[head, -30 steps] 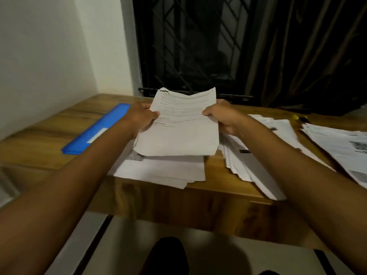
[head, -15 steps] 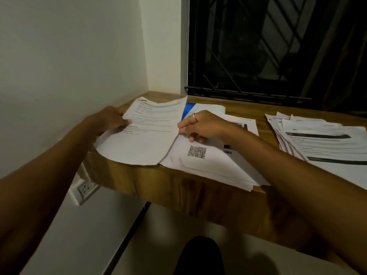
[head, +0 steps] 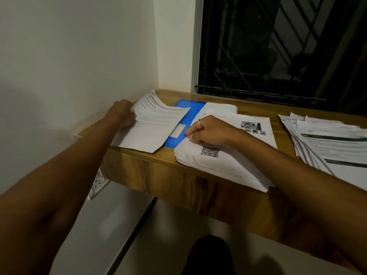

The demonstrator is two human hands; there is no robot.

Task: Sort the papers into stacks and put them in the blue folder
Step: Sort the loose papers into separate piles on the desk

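Note:
The blue folder (head: 187,111) lies flat at the table's back left, partly covered on both sides. My left hand (head: 123,113) grips the left edge of a thin printed paper stack (head: 156,126), which curls up at the wall and overlaps the folder's left part. My right hand (head: 208,130), with a ring on one finger, rests on a thick middle paper stack (head: 228,161) whose top sheet has a QR code. Its curled fingertips sit at that stack's left edge beside the folder; whether they pinch anything is hidden.
A third fanned paper stack (head: 327,143) lies at the right. The wooden table (head: 198,185) meets a white wall (head: 69,66) on the left, where a socket (head: 98,183) sits below the tabletop. A barred window (head: 278,46) stands behind.
My left hand has carried the thin stack left, off the middle stack and over the folder's left side. My right hand has let go of it and now rests on the middle stack.

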